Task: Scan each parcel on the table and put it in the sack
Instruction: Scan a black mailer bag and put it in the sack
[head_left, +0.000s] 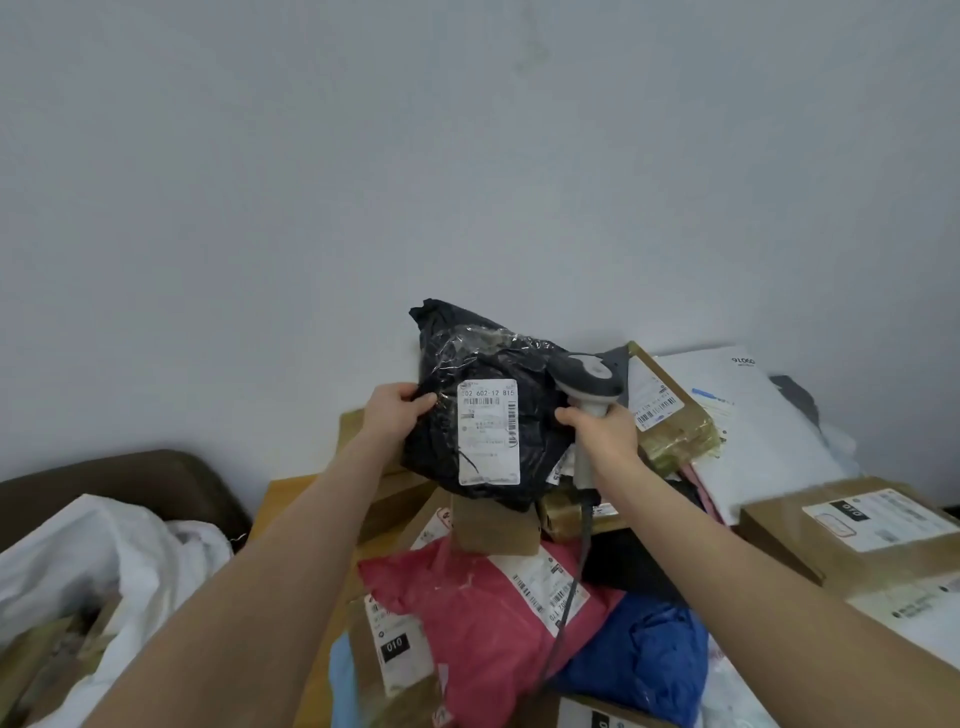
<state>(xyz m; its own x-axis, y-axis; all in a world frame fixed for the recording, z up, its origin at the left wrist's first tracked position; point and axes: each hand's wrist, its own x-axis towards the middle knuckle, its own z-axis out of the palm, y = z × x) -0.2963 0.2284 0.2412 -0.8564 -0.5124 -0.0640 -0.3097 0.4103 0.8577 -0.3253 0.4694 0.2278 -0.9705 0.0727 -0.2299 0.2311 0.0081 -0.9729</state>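
The white sack (104, 551) gapes open well to the lower left of the black parcel (441, 457). The worktop (283, 499) shows a bare yellowish edge between them. A white envelope (753, 431) lies to the parcel's right, and a cardboard box (779, 540) to its lower right. A pink parcel (467, 613) lies in the heap below it, with a blue parcel (639, 660) below and right.

The black parcel is raised above the heap in front of the wall, its white label (488, 431) facing the camera. Both bare forearms reach forward and up to it. The left grip (395, 410) pinches the parcel's left edge, thumb on the front. The right grip (602, 431) is wrapped round the handle of the scanner (587, 379). The scanner's head sits just beside the parcel's upper right, and its cable hangs down across the pink parcel.
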